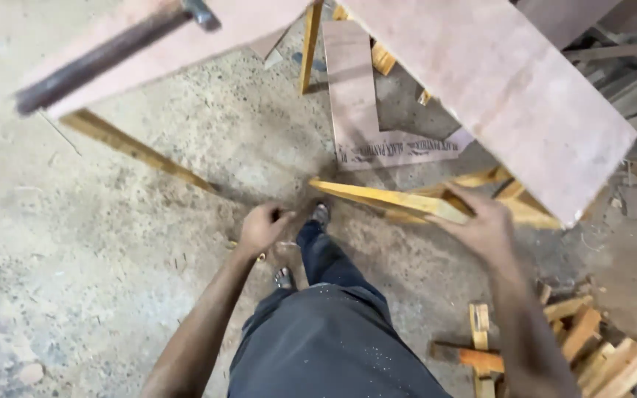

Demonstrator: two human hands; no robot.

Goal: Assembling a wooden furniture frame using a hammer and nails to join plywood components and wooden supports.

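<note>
My right hand (pixel 484 225) grips a long yellowish wooden strip (pixel 377 197) near its right end; the strip points left over the floor, just under the edge of a pinkish plywood board (pixel 495 88). My left hand (pixel 263 227) hangs curled into a loose fist above the dusty concrete floor, with nothing visible in it. My dark trousers and feet (pixel 321 215) are between the hands. More yellow strips (pixel 510 199) lie behind my right hand.
A hammer with a dark handle (pixel 105 55) lies on a plywood bench top at the upper left, on yellow wooden legs (pixel 138 151). An L-shaped plywood offcut (pixel 366 125) lies on the floor. Short wood scraps (pixel 576 346) are piled at the lower right.
</note>
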